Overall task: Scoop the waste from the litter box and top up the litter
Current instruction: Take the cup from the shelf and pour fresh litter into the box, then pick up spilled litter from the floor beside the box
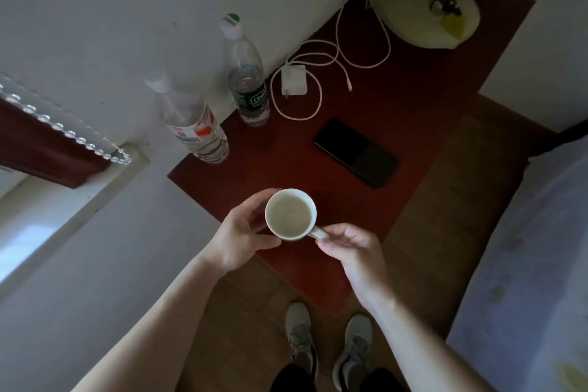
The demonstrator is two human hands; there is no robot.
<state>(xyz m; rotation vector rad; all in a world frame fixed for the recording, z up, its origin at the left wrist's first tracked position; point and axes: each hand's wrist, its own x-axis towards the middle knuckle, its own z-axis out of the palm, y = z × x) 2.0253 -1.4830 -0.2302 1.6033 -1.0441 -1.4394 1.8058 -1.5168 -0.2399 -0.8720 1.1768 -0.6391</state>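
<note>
Head view: the left hand point(241, 232) wraps its fingers point(265, 195) round a white mug point(288, 215). The right hand point(353, 254) pinches the mug's handle point(319, 234) over the red counter point(397, 89).

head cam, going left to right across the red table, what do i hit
red-label bottle → green-label bottle → white charger → black phone → white plastic bag. The held mug overlaps the charger, so it is left out.
</note>
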